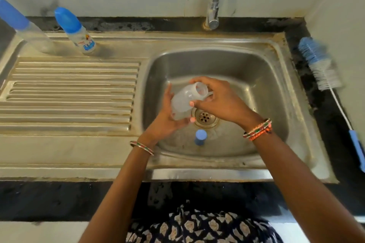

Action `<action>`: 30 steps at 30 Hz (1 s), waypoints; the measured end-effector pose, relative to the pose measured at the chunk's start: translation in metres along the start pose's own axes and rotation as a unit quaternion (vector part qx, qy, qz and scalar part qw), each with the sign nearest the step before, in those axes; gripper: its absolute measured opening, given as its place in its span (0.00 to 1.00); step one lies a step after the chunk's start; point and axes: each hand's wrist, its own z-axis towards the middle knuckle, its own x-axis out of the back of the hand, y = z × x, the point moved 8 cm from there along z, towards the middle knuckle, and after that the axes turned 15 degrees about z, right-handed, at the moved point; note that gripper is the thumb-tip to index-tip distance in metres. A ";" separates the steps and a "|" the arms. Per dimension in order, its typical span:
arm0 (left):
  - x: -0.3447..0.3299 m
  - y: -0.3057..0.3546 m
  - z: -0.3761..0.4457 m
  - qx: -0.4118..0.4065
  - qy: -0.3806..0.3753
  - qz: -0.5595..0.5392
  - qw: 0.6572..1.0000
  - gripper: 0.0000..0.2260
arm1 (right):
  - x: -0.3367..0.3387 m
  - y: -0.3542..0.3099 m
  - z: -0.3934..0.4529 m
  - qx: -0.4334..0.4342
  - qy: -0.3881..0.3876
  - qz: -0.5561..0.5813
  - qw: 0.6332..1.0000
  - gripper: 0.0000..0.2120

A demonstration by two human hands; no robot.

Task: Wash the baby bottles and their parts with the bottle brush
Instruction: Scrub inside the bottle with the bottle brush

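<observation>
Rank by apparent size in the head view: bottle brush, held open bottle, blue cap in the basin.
1. bottle brush, longest, along the right counter.
2. open bottle, gripped by left hand and right hand.
3. blue cap, smallest.

Soft, even light; wide-angle bending at edges, slight overall blur, mild sink [276,61] glare.

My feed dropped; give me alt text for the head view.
Over the sink basin, the left hand and right hand hold an uncapped clear bottle. A blue cap sits below; the bottle brush lies on the right counter.
</observation>
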 end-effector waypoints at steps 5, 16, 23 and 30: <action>-0.010 0.024 0.004 -0.027 0.051 0.023 0.998 0.32 | 0.008 0.008 -0.029 -0.027 0.026 0.110 0.993 0.24; -0.078 0.078 0.025 -0.039 -0.112 -0.051 0.992 0.24 | 0.231 0.073 -0.181 -0.171 0.509 -0.253 0.804 0.13; -0.112 0.090 0.032 -0.023 -0.200 -0.045 0.979 0.24 | 0.251 0.087 -0.172 -0.283 0.455 -0.314 0.784 0.10; -0.065 0.085 0.041 0.012 -0.071 -0.085 0.994 0.13 | 0.215 0.029 -0.180 -0.107 0.550 -0.212 0.801 0.10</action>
